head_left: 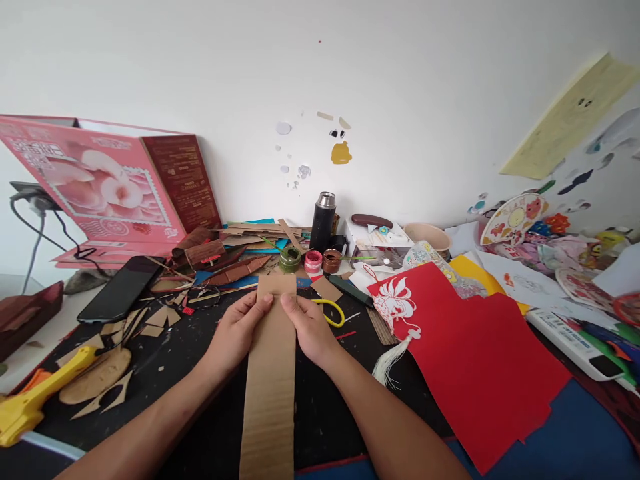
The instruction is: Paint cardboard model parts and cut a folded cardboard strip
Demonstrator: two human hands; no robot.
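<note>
At the lower left of the frame, a yellow glue gun (47, 390) lies aside, perhaps for easy reach. At lower centre, the left hand's (235, 330) grip is closed on a cardboard strip's (270, 393) left edge; the right hand (316, 333) pinches the opposite edge, thumbs on top, apparently for even pressure. Rightward, a red sheet (490, 360) lies beside, probably out of the way.

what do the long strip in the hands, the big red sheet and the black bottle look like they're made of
Long strip: corrugated cardboard, matte brown, with faint ridges running across it.
Red sheet: perhaps felt or thick paper; flat, evenly coloured, no clear weave.
Black bottle: likely metal at its shiny silver neck; the dark body could be coated metal or plastic.
</note>
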